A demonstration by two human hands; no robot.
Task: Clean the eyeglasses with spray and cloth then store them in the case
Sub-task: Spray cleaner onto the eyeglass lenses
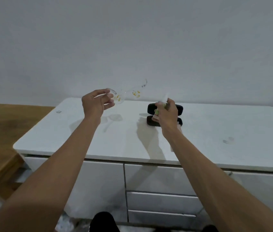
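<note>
Clear-framed eyeglasses (127, 94) with yellow flecks hang in the air above the white cabinet top (199, 131). My left hand (95, 102) pinches them at their left end. My right hand (166, 113) grips a small spray bottle (161, 102) with a pale green label, its nozzle tilted up towards the glasses. Behind that hand a black eyeglass case (179, 109) lies open on the top, partly hidden by my fingers. No cloth is clearly visible; a pale strip shows just under my right wrist.
A wooden surface (6, 128) adjoins the cabinet on the left. White drawers (160, 196) sit below the front edge. Smudges mark the top near the right (228, 140) and far left (58, 112). A plain white wall stands behind.
</note>
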